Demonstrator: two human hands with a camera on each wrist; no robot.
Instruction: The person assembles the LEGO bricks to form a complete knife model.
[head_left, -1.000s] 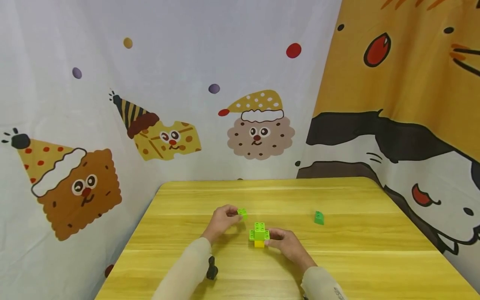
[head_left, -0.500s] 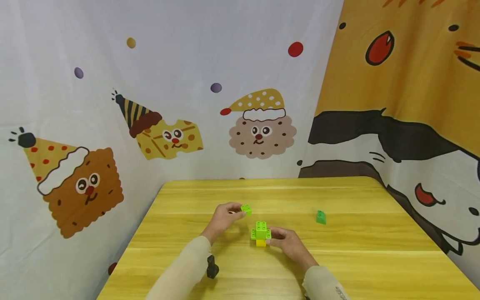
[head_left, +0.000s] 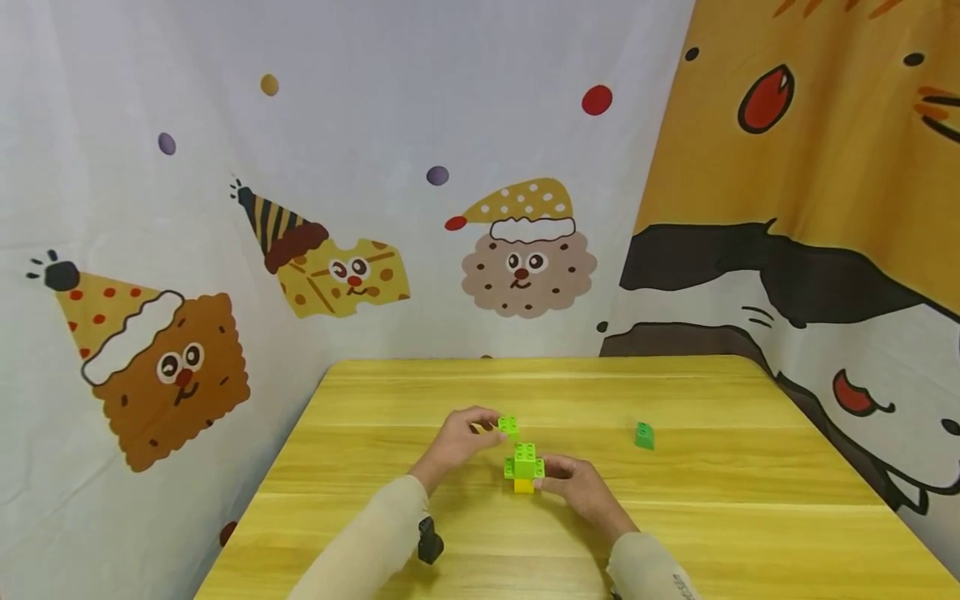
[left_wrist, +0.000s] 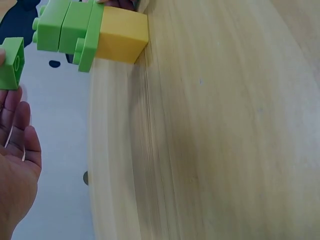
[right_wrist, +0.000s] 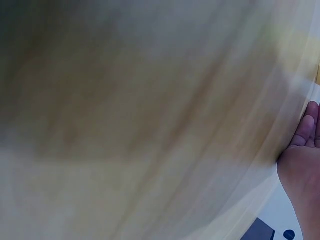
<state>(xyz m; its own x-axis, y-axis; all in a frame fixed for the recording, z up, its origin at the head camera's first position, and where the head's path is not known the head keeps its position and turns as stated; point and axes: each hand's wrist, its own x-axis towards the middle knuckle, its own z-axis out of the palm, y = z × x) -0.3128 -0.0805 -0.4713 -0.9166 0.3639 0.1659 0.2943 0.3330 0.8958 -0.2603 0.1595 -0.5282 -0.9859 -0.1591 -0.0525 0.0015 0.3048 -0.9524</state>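
Note:
My left hand (head_left: pixel 459 442) pinches a lime green toy building brick (head_left: pixel 508 427) between thumb and fingers. It hangs just behind and left of the top of a small brick stack (head_left: pixel 525 462). In the left wrist view the hollow underside of the held brick (left_wrist: pixel 12 65) faces the stack. A yellow brick (left_wrist: pixel 122 35) forms the stack's base, with a wider green plate (left_wrist: pixel 90 45) and two green bricks above it. At the stack's right side my right hand (head_left: pixel 585 496) grips it low down, thumb in front. Only part of that hand (right_wrist: pixel 300 165) shows in the right wrist view.
A darker green brick (head_left: pixel 644 436) with a sloped side lies on the wooden table (head_left: pixel 712 500), right of the stack. Behind the table hangs a curtain (head_left: pixel 360 100) with cartoon prints. A black device (head_left: pixel 429 542) sits at the left sleeve.
My left hand has lifted the lime green brick and carried it rightward, closer to the stack's top. My right hand has stayed at the stack, and the darker green brick has not moved.

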